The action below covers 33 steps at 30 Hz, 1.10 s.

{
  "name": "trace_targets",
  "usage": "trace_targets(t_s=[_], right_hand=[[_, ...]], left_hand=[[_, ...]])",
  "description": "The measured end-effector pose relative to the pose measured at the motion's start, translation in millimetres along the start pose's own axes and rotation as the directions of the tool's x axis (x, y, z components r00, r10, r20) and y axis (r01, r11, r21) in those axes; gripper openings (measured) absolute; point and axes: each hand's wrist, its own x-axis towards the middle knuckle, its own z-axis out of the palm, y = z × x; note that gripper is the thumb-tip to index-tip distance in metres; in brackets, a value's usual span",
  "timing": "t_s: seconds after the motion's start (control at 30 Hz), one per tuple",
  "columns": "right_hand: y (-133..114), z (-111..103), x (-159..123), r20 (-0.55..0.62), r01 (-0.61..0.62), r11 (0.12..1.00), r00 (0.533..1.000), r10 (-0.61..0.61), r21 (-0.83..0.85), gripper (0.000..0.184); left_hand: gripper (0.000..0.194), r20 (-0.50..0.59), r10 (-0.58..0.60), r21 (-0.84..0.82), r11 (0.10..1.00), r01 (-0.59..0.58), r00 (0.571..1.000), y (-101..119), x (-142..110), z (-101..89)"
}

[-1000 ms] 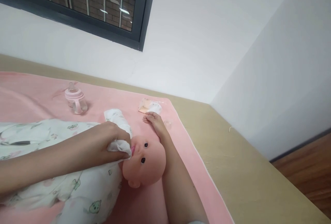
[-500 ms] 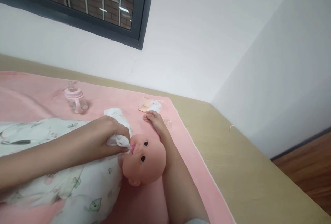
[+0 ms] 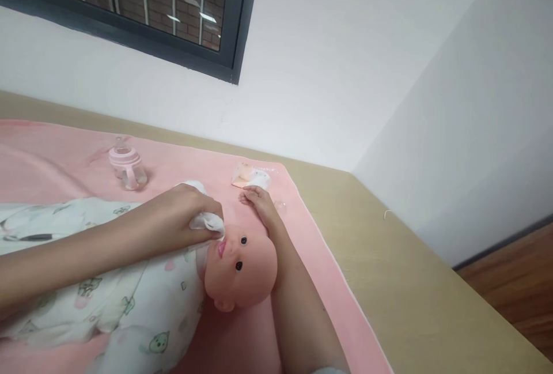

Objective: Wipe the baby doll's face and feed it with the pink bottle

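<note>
Our left hand (image 3: 185, 210) is shifting toward the doll's far cheek, its fingers pinching a white wipe (image 3: 208, 222) at the mouth (image 3: 222, 248); the doll's head (image 3: 250, 267) is lying just beyond them, crown away, while our right hand (image 3: 260, 203), fingers loosely extended, seemingly empty, is resting near a packet (image 3: 253, 177).

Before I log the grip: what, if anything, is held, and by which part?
The left hand pinches a white cloth by its bunched folds, between thumb and fingers; the right hand seems to hold nothing.
</note>
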Motion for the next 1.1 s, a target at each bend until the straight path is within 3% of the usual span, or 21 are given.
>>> trace_targets(t_s=[0.37,0.63,0.73,1.1], right_hand=[[2,-1,1,0.012,-0.001,1.000,1.000,0.001,-0.001,0.034],[0,0,-1,0.010,-0.004,1.000,1.000,0.004,-0.003,0.035],[-1,0,-1,0.009,-0.010,1.000,1.000,0.010,0.003,0.035],[2,-1,0,0.016,-0.002,1.000,1.000,0.002,0.005,0.036]], left_hand=[[0.021,-0.035,0.050,0.044,0.998,-0.049,0.998,-4,4,3.0],[0.017,0.103,-0.042,-0.154,0.986,0.058,0.994,11,-5,-5.9],[0.017,0.110,-0.039,-0.185,0.981,0.059,0.993,16,-9,-3.6],[0.017,0.087,0.010,-0.100,0.995,-0.001,0.996,16,-2,-4.4]])
